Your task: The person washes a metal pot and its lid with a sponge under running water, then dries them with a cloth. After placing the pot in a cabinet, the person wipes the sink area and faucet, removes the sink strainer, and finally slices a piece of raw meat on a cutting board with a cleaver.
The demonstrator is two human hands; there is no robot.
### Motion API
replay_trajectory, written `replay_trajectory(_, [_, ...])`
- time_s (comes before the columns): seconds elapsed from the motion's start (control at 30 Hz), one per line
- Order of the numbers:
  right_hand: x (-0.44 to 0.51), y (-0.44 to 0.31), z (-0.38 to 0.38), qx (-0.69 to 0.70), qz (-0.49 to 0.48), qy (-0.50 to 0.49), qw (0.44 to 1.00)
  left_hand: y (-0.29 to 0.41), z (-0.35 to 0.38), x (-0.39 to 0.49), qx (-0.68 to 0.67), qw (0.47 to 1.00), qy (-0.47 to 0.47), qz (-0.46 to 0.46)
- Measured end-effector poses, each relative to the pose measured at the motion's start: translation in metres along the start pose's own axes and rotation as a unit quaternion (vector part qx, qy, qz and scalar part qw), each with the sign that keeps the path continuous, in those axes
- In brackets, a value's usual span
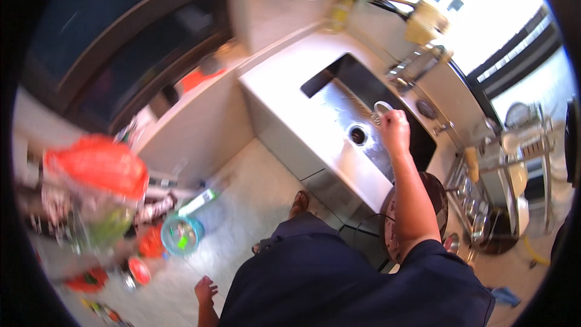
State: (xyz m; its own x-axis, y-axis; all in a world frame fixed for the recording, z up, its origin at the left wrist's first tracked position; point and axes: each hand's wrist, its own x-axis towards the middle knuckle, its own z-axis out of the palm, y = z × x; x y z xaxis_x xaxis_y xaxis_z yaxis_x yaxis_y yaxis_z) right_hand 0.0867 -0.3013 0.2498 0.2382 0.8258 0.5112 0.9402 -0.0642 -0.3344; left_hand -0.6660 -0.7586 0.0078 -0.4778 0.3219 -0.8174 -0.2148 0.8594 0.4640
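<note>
My right hand point(396, 131) reaches over the kitchen sink point(327, 103) and grips a small white cup-like vessel point(382, 106); only its pale rim shows clearly past my fingers. Below and to the left of that hand lies the round drain point(357, 135) in the wet metal basin. My left hand point(206, 289) hangs low at my side above the tiled floor, fingers apart, holding nothing. Closest to it on the floor is a blue-green waste bin point(182, 235) with litter inside.
The white counter point(272, 75) surrounds the sink. A faucet point(444, 128) is behind it. At the right stands a dish rack point(513, 163) with glassware. A round dark red item point(433, 195) is by my right arm. Red bags point(97, 168) sit at the left.
</note>
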Motion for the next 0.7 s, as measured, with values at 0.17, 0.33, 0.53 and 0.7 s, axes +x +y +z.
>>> replay_trajectory(0.17, [-0.009,0.107,0.095,-0.028,0.195,-0.164,0.966,0.148,0.08,0.012,0.103,0.991,-0.052,0.071])
replay_trajectory(0.33, [-0.039,0.146,0.187,0.005,0.285,-0.234,0.929,0.278,0.173,-0.019,0.141,0.973,-0.092,0.159])
replay_trajectory(0.53, [-0.071,0.154,0.223,0.064,0.349,-0.234,0.905,0.357,0.274,-0.058,0.379,0.872,-0.155,0.268])
replay_trajectory(0.7, [-0.089,0.109,0.176,0.091,0.352,-0.245,0.899,0.431,0.349,-0.084,0.52,0.674,-0.239,0.466])
